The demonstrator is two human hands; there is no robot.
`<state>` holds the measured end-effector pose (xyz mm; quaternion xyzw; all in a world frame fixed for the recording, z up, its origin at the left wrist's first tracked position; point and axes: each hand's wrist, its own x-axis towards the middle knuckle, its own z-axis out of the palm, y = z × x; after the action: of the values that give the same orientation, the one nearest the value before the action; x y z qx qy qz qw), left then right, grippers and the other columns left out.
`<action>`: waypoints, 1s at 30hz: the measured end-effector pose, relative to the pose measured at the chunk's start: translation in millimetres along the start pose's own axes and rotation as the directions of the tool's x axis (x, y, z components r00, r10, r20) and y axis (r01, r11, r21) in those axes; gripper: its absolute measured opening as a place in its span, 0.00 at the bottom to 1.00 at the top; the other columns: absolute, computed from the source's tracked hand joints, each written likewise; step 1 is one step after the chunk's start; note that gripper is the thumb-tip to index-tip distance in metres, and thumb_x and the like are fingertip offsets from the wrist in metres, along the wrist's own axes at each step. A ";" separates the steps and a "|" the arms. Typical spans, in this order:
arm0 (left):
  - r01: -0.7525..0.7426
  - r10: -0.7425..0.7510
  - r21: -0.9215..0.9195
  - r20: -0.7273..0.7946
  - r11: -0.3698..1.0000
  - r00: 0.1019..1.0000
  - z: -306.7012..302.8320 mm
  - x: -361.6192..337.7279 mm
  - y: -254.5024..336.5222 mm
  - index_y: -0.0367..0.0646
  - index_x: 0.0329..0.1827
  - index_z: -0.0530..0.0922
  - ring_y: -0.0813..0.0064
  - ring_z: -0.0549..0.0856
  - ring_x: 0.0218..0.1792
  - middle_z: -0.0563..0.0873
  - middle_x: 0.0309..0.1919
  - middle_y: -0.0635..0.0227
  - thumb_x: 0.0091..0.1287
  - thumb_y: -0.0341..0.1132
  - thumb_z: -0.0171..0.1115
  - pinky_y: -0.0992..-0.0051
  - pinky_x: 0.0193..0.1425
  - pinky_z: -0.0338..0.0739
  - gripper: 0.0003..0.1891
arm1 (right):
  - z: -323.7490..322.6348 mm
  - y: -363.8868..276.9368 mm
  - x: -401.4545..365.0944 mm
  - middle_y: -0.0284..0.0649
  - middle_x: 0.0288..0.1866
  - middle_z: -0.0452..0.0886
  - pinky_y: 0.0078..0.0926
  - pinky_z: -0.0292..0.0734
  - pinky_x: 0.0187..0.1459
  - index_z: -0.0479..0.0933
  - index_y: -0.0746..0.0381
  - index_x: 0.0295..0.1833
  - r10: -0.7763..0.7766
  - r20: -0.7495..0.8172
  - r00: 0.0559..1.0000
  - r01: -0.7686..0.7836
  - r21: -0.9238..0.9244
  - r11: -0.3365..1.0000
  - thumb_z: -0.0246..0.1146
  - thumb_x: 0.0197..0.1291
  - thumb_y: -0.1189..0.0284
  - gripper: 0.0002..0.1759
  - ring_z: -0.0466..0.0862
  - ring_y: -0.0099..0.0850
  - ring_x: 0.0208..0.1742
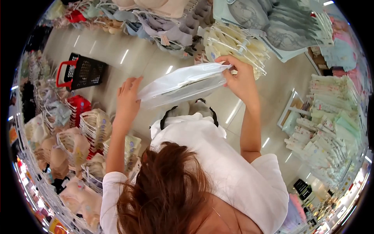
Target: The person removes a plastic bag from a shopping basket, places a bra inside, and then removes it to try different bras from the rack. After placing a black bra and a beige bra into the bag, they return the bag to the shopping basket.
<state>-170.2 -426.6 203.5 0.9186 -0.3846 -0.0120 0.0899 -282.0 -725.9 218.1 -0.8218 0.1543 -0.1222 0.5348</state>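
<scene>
Basket, black with red handles, stands on the floor at far left. My left hand rests with fingers extended against the left end of the clear plastic package, which is held out in front of me. My right hand pinches its right end, near cream garments on hangers.

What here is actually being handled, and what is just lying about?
In hand:
plastic packet, pinched at one end by the right hand, its other end at the left hand.

Lying about:
black basket on the floor; hanging bras; cream hangers; folded stock on shelves.
</scene>
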 end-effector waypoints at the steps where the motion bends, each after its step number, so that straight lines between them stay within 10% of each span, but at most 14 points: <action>1: 0.019 -0.019 -0.001 0.000 1.000 1.000 -3.6 -3.9 -4.6 0.44 0.58 0.71 0.62 0.77 0.45 0.76 0.47 0.61 0.44 0.17 0.61 0.66 0.49 0.70 0.32 | -0.4 -1.2 0.3 0.41 0.32 0.81 0.26 0.73 0.35 0.79 0.62 0.43 0.006 -0.001 1.000 -0.006 0.009 1.000 0.55 0.48 0.83 0.15 0.78 0.33 0.29; 3: 0.393 -0.251 -0.341 0.393 0.854 0.885 -9.4 -11.1 -15.2 0.41 0.53 0.74 0.65 0.80 0.38 0.79 0.39 0.60 0.48 0.20 0.63 0.70 0.43 0.74 0.25 | -2.8 0.0 0.3 0.41 0.32 0.81 0.26 0.73 0.34 0.80 0.62 0.43 -0.037 0.035 0.999 0.038 -0.027 0.999 0.55 0.48 0.83 0.16 0.78 0.33 0.28; 8: 0.645 -0.462 -0.342 0.481 0.684 0.745 -30.4 -24.6 -12.6 0.40 0.50 0.76 0.70 0.80 0.32 0.81 0.36 0.61 0.52 0.23 0.61 0.74 0.39 0.75 0.19 | -6.8 11.6 5.6 0.35 0.35 0.81 0.18 0.70 0.24 0.82 0.57 0.41 -0.136 0.161 0.978 0.167 -0.200 0.966 0.56 0.44 0.86 0.19 0.76 0.22 0.29; 10: 0.472 -0.316 -0.505 0.365 0.723 0.876 -30.7 -36.4 -17.7 0.41 0.51 0.76 0.72 0.79 0.34 0.81 0.37 0.63 0.52 0.22 0.59 0.74 0.39 0.74 0.20 | -7.1 11.6 7.1 0.34 0.34 0.82 0.16 0.68 0.23 0.83 0.59 0.36 -0.109 0.296 0.949 0.174 -0.201 0.964 0.56 0.44 0.85 0.16 0.76 0.21 0.26; 16: 0.478 -0.352 -0.549 0.324 0.686 0.878 -43.2 -37.4 -17.9 0.44 0.55 0.74 0.70 0.72 0.56 0.75 0.56 0.69 0.49 0.16 0.51 0.69 0.57 0.68 0.27 | 20.4 -20.5 5.2 0.36 0.26 0.80 0.18 0.66 0.23 0.82 0.63 0.32 -0.123 0.327 0.937 0.103 0.078 0.992 0.56 0.41 0.82 0.12 0.74 0.23 0.21; 18: 0.237 -0.252 -0.259 -0.024 0.936 0.967 -36.9 -32.4 -14.9 0.45 0.54 0.75 0.65 0.71 0.60 0.73 0.59 0.66 0.51 0.20 0.56 0.66 0.61 0.66 0.24 | 33.7 -32.1 5.1 0.36 0.25 0.79 0.17 0.65 0.23 0.81 0.64 0.31 -0.110 0.299 0.948 0.084 0.096 0.992 0.56 0.41 0.82 0.11 0.73 0.22 0.20; 20: 0.066 -0.142 -0.435 -0.145 0.898 0.979 -38.0 -22.5 1.0 0.44 0.52 0.76 0.61 0.70 0.62 0.73 0.60 0.63 0.51 0.25 0.62 0.64 0.64 0.64 0.22 | 47.4 -38.3 7.5 0.35 0.25 0.79 0.16 0.64 0.22 0.81 0.64 0.30 -0.090 0.264 0.960 0.062 0.115 0.991 0.56 0.40 0.82 0.11 0.72 0.20 0.20; 27: 0.036 0.032 -0.583 0.105 0.811 0.994 33.8 -13.4 -34.7 0.43 0.37 0.81 0.61 0.81 0.38 0.82 0.34 0.64 0.50 0.28 0.66 0.67 0.41 0.75 0.10 | 93.9 -45.5 19.3 0.33 0.24 0.79 0.14 0.64 0.22 0.81 0.64 0.32 0.046 0.073 0.996 -0.056 0.147 0.987 0.56 0.42 0.83 0.11 0.72 0.17 0.21; 30: -0.120 0.008 -0.696 -0.162 0.708 0.987 18.9 -1.8 -64.6 0.43 0.29 0.80 0.64 0.79 0.27 0.79 0.25 0.67 0.51 0.31 0.68 0.70 0.29 0.73 0.05 | 101.6 -53.2 27.5 0.33 0.24 0.79 0.13 0.66 0.21 0.81 0.66 0.34 0.146 -0.009 0.989 -0.143 0.164 0.976 0.56 0.44 0.84 0.11 0.73 0.17 0.19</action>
<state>-127.7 -383.9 173.6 0.7996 -0.3748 -0.0866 0.4612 -213.0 -630.8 227.4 -0.7606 0.2086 -0.1038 0.6060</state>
